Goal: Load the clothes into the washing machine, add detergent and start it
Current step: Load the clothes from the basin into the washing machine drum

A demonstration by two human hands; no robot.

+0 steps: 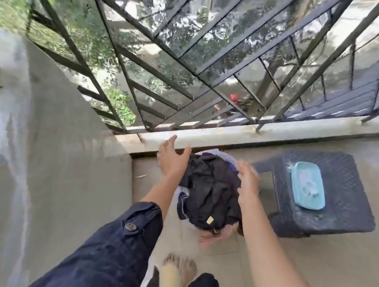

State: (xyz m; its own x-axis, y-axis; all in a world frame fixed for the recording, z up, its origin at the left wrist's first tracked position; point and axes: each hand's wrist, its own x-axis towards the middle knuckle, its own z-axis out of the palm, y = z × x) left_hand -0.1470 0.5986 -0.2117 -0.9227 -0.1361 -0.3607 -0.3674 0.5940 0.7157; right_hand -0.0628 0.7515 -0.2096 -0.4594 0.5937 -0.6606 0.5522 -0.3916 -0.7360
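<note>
The clothes (211,193) lie heaped at 12 o'clock; nothing is loaded yet. Our left hand (172,159) and right hand (247,182) hover there, fingers spread, grasping nothing.

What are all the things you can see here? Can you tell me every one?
clothes: one pile, mostly black with a bit of white, on the floor between the hands
basket: one, whitish rim showing behind the pile, mostly hidden
stool: one, dark woven, right of the pile
soap dish: one, light blue, on top of the stool
railing: one, black metal bars, along the ledge
ledge: one, pale concrete, under the railing
feet: two, bare, on the tiled floor
left hand: open, above the pile
right hand: open, above the pile
</note>
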